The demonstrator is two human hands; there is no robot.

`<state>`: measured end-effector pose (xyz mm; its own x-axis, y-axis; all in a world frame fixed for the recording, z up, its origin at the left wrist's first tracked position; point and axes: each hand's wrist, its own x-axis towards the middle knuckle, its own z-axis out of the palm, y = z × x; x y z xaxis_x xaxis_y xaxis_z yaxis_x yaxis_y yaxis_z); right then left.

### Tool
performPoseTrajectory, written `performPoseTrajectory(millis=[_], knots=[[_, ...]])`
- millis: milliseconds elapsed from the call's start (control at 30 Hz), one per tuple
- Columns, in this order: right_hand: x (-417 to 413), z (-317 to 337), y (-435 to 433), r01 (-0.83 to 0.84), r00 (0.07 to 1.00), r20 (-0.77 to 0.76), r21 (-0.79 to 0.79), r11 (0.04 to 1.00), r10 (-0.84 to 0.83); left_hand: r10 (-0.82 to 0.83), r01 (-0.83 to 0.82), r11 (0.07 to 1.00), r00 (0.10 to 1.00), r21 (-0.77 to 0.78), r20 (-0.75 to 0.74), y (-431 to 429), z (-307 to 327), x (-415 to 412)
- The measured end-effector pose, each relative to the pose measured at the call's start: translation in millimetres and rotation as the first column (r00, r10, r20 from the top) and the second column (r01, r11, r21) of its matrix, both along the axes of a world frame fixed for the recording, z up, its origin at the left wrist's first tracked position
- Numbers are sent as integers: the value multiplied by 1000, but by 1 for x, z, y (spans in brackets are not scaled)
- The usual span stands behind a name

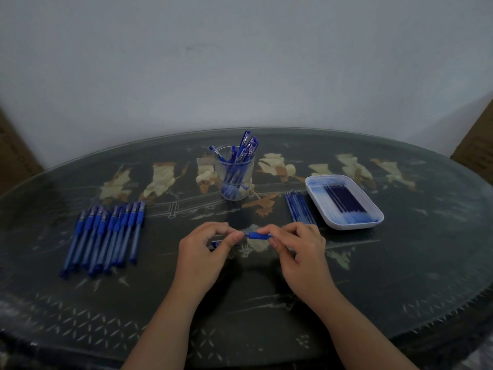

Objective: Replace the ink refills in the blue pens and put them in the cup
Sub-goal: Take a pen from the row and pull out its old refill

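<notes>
- Left hand (202, 252) and right hand (298, 252) pinch one blue pen (257, 235) between curled fingers (234, 237).
- Dark oval worktop (266, 303) beneath the fingers.
- Row of blue pens (106, 233) well left of them.
- White tray (354, 225) holding dark refills (344, 201), beyond-right.
- Glass cup (234, 177) with pens, straight beyond.
- Loose refills (300, 208) between fingers and tray.

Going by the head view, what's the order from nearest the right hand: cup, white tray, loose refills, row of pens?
1. loose refills, just beyond the right hand
2. white tray, farther right
3. cup, centre back
4. row of pens, far left
</notes>
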<state>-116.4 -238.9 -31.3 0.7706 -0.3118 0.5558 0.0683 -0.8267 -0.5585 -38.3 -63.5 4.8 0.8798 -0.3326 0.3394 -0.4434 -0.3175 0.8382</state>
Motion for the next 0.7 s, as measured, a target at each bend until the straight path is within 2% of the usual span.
performPoseTrajectory(millis=[167,267,400,700], knots=[[0,0,0,1,1000,-4,12,1000,-1,-50,45,998,995,-52,-86,2,3,-3],[0,0,0,3,1000,3,1,1000,-3,-28,19,997,992,-70,-126,1,4,-2],[0,0,0,4,1000,-4,10,1000,-4,2,-4,1000,994,-21,-110,0,7,-4],[1,0,-1,5,1000,-1,25,1000,-5,17,-41,992,980,-116,-200,3,8,-4]])
